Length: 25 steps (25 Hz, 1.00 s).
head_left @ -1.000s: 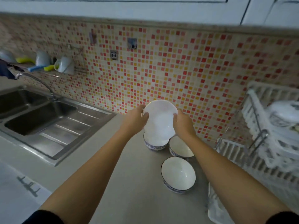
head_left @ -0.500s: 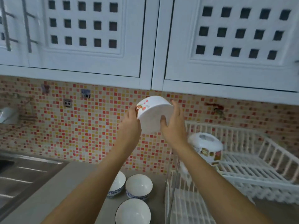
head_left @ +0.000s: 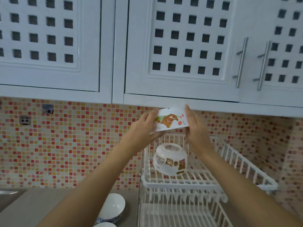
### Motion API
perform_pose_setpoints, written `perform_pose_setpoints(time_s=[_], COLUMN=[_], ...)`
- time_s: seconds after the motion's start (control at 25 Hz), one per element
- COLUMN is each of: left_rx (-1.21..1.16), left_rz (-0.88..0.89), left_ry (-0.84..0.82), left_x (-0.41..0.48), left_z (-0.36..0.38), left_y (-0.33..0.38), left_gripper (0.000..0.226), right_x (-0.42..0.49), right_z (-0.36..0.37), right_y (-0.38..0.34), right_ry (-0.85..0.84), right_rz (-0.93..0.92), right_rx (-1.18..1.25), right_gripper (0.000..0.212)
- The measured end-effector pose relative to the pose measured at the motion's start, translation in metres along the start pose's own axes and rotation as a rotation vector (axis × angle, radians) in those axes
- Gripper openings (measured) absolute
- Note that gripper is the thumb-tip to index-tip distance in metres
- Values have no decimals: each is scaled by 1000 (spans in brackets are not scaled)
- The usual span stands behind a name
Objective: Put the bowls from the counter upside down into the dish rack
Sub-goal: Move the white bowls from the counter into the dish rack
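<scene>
I hold a white bowl with a bear print (head_left: 170,120) upside down between both hands, high above the upper tier of the white dish rack (head_left: 193,181). My left hand (head_left: 144,126) grips its left side and my right hand (head_left: 194,126) its right side. Below it, another bear-print bowl (head_left: 170,158) rests upside down on the rack's upper tier. On the grey counter to the left of the rack stands a white bowl with a blue pattern (head_left: 113,208), open side up, and the rim of a second one (head_left: 105,224) shows at the bottom edge.
White wall cabinets (head_left: 180,46) with metal handles hang close above the held bowl. A mosaic tile wall (head_left: 65,145) runs behind the counter. The rack's lower tier (head_left: 180,213) sits below. A sink edge (head_left: 6,193) shows at the far left.
Both hands carried the bear-print bowl up and to the right, from above the counter bowls to above the rack, turning it upside down. The view swung up and right.
</scene>
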<state>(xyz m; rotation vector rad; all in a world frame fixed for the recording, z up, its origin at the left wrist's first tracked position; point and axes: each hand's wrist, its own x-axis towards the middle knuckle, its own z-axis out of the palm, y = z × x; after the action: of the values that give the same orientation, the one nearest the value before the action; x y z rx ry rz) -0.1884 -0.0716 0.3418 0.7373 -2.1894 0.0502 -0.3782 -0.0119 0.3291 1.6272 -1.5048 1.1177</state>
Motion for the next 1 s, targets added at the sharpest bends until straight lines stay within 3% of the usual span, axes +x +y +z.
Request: perform_pose_setpoints(time_s=[0.16, 0.24, 0.32, 0.4, 0.48, 0.64, 0.8, 1.0], left_rx=[-89, -162, -169, -147, -101, -9, -184, -223], left_rz=[22, -17, -45, -58, -25, 40, -82, -134], left_ry=[-212, -270, -320, -352, -336, -215, -328, -475], left_x=[5, 6, 7, 2, -6, -22, -24, -19], left_z=[18, 25, 32, 37, 43, 55, 65, 70], left_y=[16, 18, 16, 17, 23, 35, 16, -3], left_gripper=[85, 87, 89, 89, 89, 90, 95, 81], right_x=[-26, -33, -39, -45, -49, -45, -46, -53], right_z=[-1, -1, -5, -15, -23, -22, -14, 8], right_y=[48, 59, 70, 78, 82, 80, 89, 95], right_ry=[-90, -138, -281, -510, -609, -600, -611, -684], right_rz=[102, 89, 31, -8, -40, -45, -91, -269], right_rx=[224, 259, 237, 233, 268, 395, 374, 233], right_gripper=[65, 60, 65, 85, 93, 81, 71, 75])
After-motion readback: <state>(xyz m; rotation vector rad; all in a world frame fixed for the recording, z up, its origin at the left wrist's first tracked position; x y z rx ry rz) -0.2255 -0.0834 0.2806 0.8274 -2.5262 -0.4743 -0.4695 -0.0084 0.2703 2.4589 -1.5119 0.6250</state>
